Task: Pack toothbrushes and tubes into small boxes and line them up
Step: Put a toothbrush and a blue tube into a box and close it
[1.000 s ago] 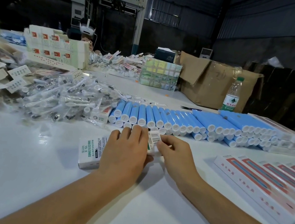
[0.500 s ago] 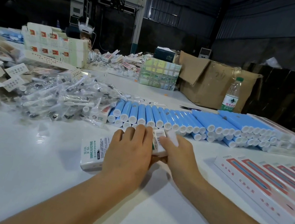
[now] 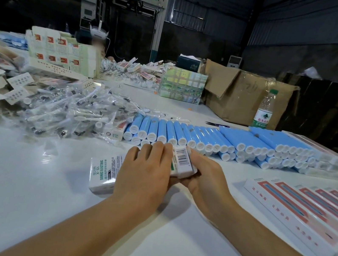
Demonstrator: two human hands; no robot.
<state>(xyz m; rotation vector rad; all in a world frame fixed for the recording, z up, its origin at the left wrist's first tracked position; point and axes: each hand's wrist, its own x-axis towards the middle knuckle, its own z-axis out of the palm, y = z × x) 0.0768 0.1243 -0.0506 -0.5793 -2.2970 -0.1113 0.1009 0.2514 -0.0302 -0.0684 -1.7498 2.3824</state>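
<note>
Here both the left hand (image 3: 144, 173) and right hand (image 3: 204, 178) grip a glossy rectangular cardboard box (image 3: 182, 162).

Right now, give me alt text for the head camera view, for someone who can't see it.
Two bare hands, left hand and right hand, hold a small white box over a white table. Rows of blue tubes lie behind, bagged toothbrush heads to the left, long boxes to the right.
</note>
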